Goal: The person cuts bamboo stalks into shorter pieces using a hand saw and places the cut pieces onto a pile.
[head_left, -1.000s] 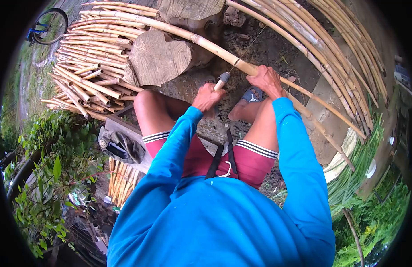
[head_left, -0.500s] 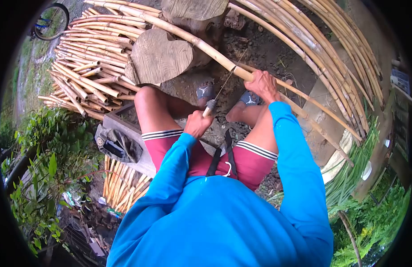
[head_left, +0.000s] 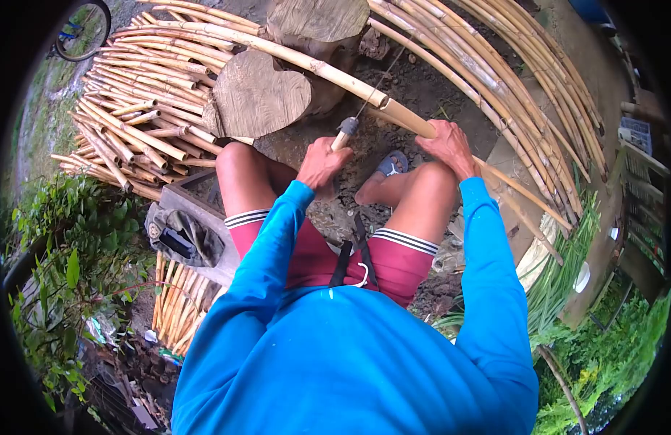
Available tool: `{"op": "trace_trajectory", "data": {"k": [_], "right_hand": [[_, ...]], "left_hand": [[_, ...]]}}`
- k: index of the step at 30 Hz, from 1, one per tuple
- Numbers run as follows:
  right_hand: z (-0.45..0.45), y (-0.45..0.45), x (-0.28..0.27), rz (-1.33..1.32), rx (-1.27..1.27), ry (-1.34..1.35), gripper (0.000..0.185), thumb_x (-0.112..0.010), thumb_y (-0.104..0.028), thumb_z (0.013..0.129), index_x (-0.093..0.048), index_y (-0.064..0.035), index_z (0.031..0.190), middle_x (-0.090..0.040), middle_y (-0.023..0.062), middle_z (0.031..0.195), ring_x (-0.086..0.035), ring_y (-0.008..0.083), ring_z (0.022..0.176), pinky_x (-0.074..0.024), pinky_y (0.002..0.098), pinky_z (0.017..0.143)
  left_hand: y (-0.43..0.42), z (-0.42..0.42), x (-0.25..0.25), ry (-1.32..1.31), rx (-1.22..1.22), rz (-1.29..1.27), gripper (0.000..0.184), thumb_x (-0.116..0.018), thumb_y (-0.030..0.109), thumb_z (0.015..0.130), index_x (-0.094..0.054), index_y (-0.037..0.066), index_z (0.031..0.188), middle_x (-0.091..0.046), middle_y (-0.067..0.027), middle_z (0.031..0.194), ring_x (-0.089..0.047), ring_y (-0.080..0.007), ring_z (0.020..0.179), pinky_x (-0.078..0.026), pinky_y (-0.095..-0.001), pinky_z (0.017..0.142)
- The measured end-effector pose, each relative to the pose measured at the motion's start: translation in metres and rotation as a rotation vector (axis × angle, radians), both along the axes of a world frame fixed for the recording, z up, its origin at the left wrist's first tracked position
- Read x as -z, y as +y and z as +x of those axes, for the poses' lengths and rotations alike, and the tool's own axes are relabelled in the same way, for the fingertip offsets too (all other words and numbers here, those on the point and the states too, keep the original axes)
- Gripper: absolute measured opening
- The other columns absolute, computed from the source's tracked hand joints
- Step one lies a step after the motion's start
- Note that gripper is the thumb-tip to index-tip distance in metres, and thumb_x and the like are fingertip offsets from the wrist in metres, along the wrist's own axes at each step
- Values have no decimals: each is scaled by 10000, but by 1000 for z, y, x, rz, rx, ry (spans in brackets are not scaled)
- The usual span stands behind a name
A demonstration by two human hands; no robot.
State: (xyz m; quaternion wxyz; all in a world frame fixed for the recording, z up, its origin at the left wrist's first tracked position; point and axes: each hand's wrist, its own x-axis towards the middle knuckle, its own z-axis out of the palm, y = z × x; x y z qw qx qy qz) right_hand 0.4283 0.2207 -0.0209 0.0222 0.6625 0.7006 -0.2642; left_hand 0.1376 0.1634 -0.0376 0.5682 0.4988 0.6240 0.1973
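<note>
My left hand (head_left: 325, 161) is closed round the pale handle of a saw (head_left: 343, 135) with dark wrapping at its neck. Its thin blade shows edge-on and crosses a thick bamboo pole (head_left: 306, 61). At the cut, the pole has a gap, and the right-hand bamboo piece (head_left: 401, 116) sits at an angle to the rest. Whether the two are fully parted I cannot tell. My right hand (head_left: 449, 147) wraps round that right-hand piece near my right knee. The long part of the pole passes beside a sawn wooden stump (head_left: 259, 94).
A large stack of bamboo poles (head_left: 140, 109) lies at left, and long poles (head_left: 488, 80) curve across the upper right. Another stump (head_left: 314, 18) stands at the top. A dark cap (head_left: 183, 235) rests on the grey block (head_left: 212, 239) by my left thigh. Green leaf strips (head_left: 560, 290) lie at right.
The pole has opened at the cut, and the right-hand piece now angles away. My left hand and the saw have moved upward; my right hand has shifted slightly right.
</note>
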Motion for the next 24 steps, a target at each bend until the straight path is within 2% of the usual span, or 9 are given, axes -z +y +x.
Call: {"op": "trace_trajectory", "data": {"k": [1, 2, 10, 11, 13, 17, 19, 21, 24], "right_hand": [[3, -1, -8, -22, -13, 29, 353, -679, -360, 744, -690, -63, 936, -687, 220, 871, -653, 428, 847, -534, 486, 777], [4, -5, -14, 15, -46, 76, 273, -683, -282, 753, -660, -45, 886, -658, 206, 787, -643, 397, 743, -505, 441, 676], [-5, -32, -65, 133, -3, 104, 250, -697, -240, 740, -622, -25, 845, -632, 203, 750, -629, 389, 707, -491, 422, 634], [-8, -33, -70, 154, 5, 106, 253, -699, -249, 739, -623, -30, 841, -641, 203, 761, -627, 411, 738, -497, 441, 649], [-16, -34, -86, 183, 5, 101, 255, -700, -258, 739, -624, -36, 837, -651, 202, 772, -625, 432, 768, -503, 460, 664], [-45, -41, -118, 193, -77, 193, 213, -698, -199, 748, -628, -14, 827, -628, 204, 744, -617, 400, 701, -492, 412, 621], [-60, -45, -125, 229, -115, 234, 189, -693, -159, 753, -624, 3, 822, -612, 204, 719, -603, 378, 647, -485, 384, 604], [-70, -46, -127, 156, -94, 240, 211, -708, -210, 741, -637, -23, 805, -627, 213, 762, -625, 417, 745, -494, 416, 628], [-79, -52, -117, 83, -99, 228, 216, -699, -217, 745, -634, -19, 803, -619, 220, 759, -617, 415, 727, -495, 407, 632]], "left_hand": [[-4, -1, -2, 7, 28, 7, 362, -629, 328, 758, -558, -27, 776, -561, -177, 649, -535, -273, 608, -435, -437, 633], [-9, 0, 4, 24, 30, 82, 372, -637, 330, 752, -546, -31, 765, -543, -183, 636, -519, -280, 593, -428, -446, 626], [-25, -25, -3, -282, -221, 115, 271, -653, 236, 756, -539, -5, 709, -519, -69, 592, -486, -154, 550, -396, -355, 529], [-27, -32, -4, -307, -257, 59, 254, -652, 221, 762, -539, 2, 701, -518, -51, 589, -478, -135, 541, -391, -342, 512], [-31, -43, -3, -305, -314, 159, 246, -648, 220, 775, -542, 12, 695, -505, -42, 581, -473, -123, 520, -375, -324, 483], [-42, -72, 8, -448, -433, 92, 212, -642, 218, 800, -577, 24, 745, -495, 0, 575, -449, -87, 504, -369, -270, 469], [-48, -81, 5, -559, -550, -32, 201, -641, 204, 810, -567, 28, 747, -495, 0, 568, -452, -91, 486, -361, -268, 452], [-50, -82, 0, -588, -604, 2, 187, -642, 194, 825, -536, 62, 744, -463, 20, 569, -411, -70, 459, -324, -252, 424], [-46, -85, 4, -567, -607, 124, 179, -643, 186, 841, -517, 94, 752, -437, 40, 575, -376, -48, 432, -287, -232, 395]]}}
